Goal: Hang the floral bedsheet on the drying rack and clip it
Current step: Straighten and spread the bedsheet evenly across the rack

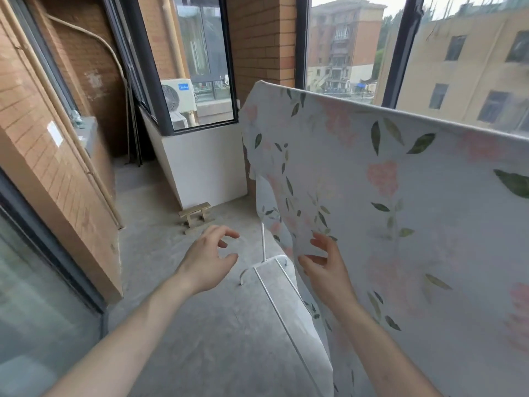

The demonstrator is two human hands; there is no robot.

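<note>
The floral bedsheet (400, 210) hangs as a wall of cloth from 12 round to 4 o'clock, closing off that whole side. The white drying rack (274, 285) stands at 6 o'clock, its thin upright and low rail crossing the gap between the hands. From 8 to 11 o'clock the concrete floor (160, 253) lies open, save a small wooden stool (196, 214) near 11 (low, against the white wall). A brick wall (57, 173) bounds 9 o'clock.
</note>
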